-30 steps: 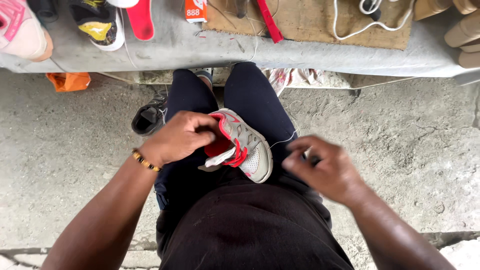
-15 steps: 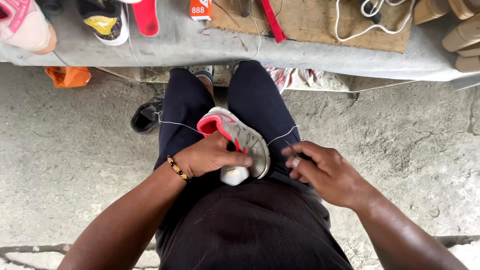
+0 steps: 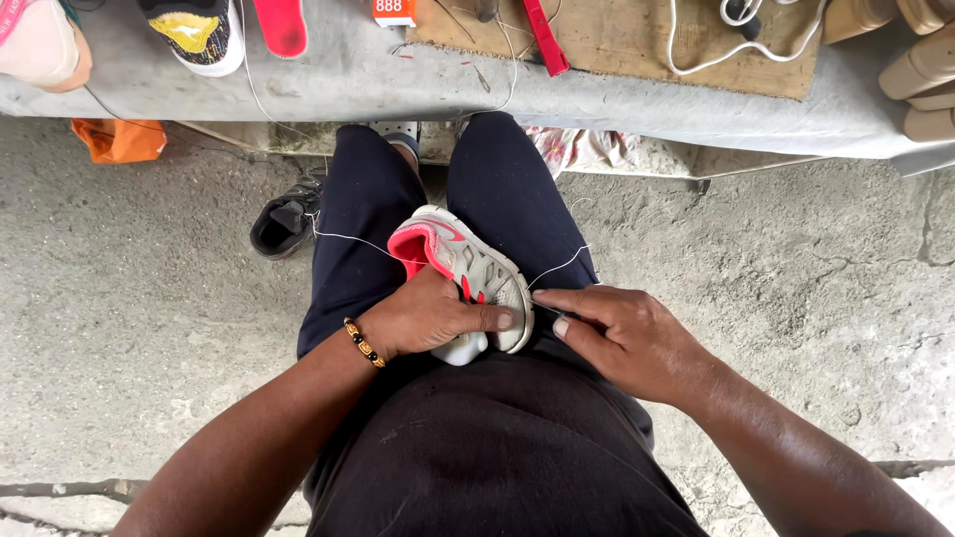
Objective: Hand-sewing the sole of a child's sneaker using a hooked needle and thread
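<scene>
A small grey sneaker with a pink lining and a pale sole lies on the person's lap, sole turned up and to the right. The left hand, with a beaded bracelet on the wrist, closes around it from the side and holds it steady. A thin white thread runs from the sole edge, and the right hand rests just beside the toe, fingers pinched together, it seems on a needle, though I cannot tell for sure. This looks like stitching of the sole; the next stitch needs a firm, straight pull. Beyond the knees stands a grey workbench with a wooden board.
</scene>
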